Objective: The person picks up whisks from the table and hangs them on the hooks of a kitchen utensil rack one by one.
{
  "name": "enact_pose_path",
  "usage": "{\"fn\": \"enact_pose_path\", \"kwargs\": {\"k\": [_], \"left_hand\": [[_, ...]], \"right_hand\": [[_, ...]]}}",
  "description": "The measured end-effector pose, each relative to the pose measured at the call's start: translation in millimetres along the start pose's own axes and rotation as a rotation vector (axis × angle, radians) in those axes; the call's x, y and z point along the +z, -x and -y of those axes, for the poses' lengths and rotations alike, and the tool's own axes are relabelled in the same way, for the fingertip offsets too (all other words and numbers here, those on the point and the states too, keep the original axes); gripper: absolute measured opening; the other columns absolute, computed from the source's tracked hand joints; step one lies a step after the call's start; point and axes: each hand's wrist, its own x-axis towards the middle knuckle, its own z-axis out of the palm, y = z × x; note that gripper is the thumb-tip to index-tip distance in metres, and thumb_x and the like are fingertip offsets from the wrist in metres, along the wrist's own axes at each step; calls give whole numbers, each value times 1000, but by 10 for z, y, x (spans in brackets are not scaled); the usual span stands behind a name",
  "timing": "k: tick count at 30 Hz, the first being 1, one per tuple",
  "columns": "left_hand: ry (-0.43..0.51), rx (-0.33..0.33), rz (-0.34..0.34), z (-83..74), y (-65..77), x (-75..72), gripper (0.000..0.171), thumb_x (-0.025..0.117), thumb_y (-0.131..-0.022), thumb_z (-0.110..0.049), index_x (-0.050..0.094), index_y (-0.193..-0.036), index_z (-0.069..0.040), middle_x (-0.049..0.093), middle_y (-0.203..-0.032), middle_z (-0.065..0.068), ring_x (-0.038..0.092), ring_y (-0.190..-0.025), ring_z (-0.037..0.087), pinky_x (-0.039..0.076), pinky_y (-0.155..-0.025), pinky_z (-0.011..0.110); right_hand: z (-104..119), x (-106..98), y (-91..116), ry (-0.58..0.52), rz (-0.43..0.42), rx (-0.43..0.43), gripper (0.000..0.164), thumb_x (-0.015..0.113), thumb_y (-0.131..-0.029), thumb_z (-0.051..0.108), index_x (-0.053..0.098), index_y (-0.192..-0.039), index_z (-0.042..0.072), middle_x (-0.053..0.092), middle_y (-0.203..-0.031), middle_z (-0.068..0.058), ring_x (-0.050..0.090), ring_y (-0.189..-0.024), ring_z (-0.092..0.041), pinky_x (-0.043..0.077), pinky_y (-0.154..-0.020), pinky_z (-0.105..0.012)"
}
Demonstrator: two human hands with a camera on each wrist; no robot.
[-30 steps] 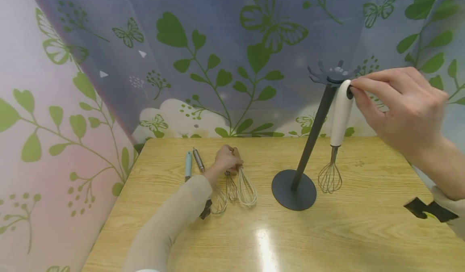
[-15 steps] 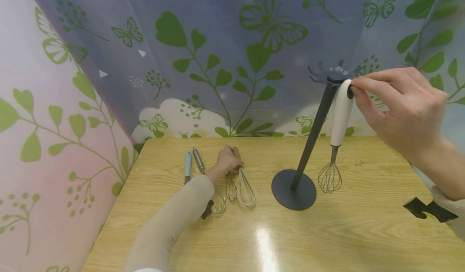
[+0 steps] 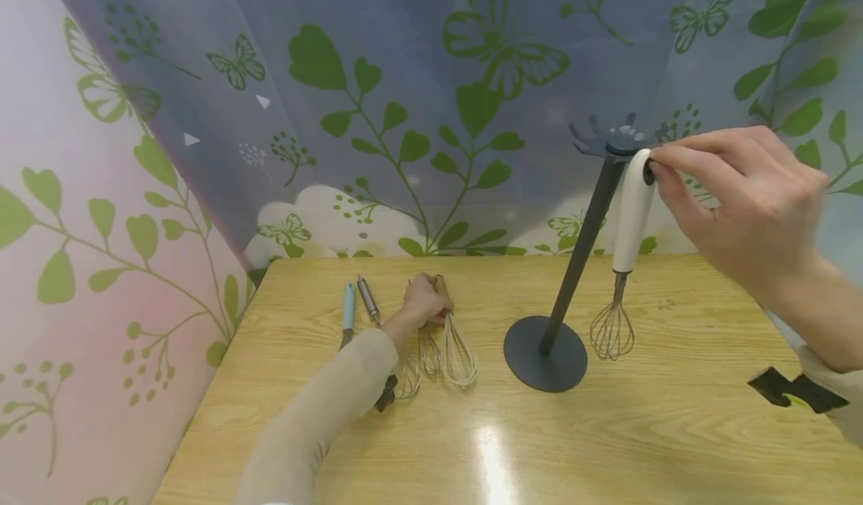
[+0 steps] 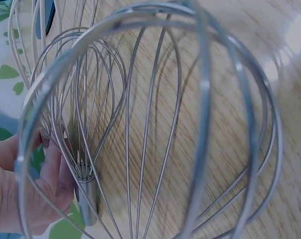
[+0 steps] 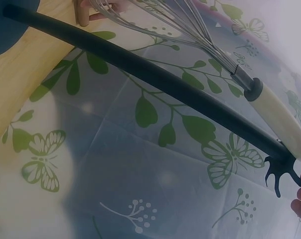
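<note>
My right hand (image 3: pixel 755 198) pinches the top end of a white-handled whisk (image 3: pixel 631 213) between thumb and fingertips. The whisk hangs wire end down, right against the top of a dark utensil stand (image 3: pixel 583 243) with a crown of hooks. On the table, my left hand (image 3: pixel 423 297) has its fingers round the wooden handle of a cream-wired whisk (image 3: pixel 458 351). Close beside it lies a smaller wire whisk (image 3: pixel 428 351), partly under the hand. In the left wrist view, wire loops (image 4: pixel 205 99) of another whisk fill the foreground, in front of the left hand (image 4: pixel 31 184).
Left of the left hand lie a light-blue-handled utensil (image 3: pixel 348 306) and a metal-handled one (image 3: pixel 368 297), their lower parts behind the forearm. The stand's round base (image 3: pixel 539 370) rests on the wooden table (image 3: pixel 573 445). A patterned curtain (image 3: pixel 404 190) hangs behind.
My left hand has shifted slightly right and its fingers have come round the wooden handle, which has tilted a little. The right hand and its whisk stay in place.
</note>
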Motion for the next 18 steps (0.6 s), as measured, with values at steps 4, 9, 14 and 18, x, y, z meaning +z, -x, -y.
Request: {"fn": "enact_pose_path", "kwargs": {"k": [4,9,14,18], "left_hand": [[32,23,2,-4,25,6,72,78,-87,7,45,-151,6,64,-129,32,76,-79,25,69,-76,36],[61,34,0,-11,54,30,73,78,-87,7,44,-151,6,50,-141,40,74,-74,20,69,-74,34],[66,27,-5,-44,61,58,73,79,-86,7,45,-151,3,59,-133,37,71,-65,15,69,-78,37],[57,26,-13,-65,72,70,71,78,-86,7,47,-149,2,68,-121,31,76,-71,23,69,-81,41]], "right_hand": [[7,-4,-7,2,3,2,14,74,-92,10,81,-87,-2,75,-81,-26,66,-75,-48,40,-53,-63],[21,1,-14,4,-4,5,8,76,-88,5,81,-87,-1,74,-80,-25,66,-75,-48,39,-53,-64],[28,2,-19,3,-4,8,15,74,-92,11,81,-87,-1,74,-80,-26,66,-75,-48,38,-53,-63],[31,4,-20,4,0,8,19,73,-95,15,81,-87,-1,74,-80,-25,66,-75,-48,38,-53,-63]]}}
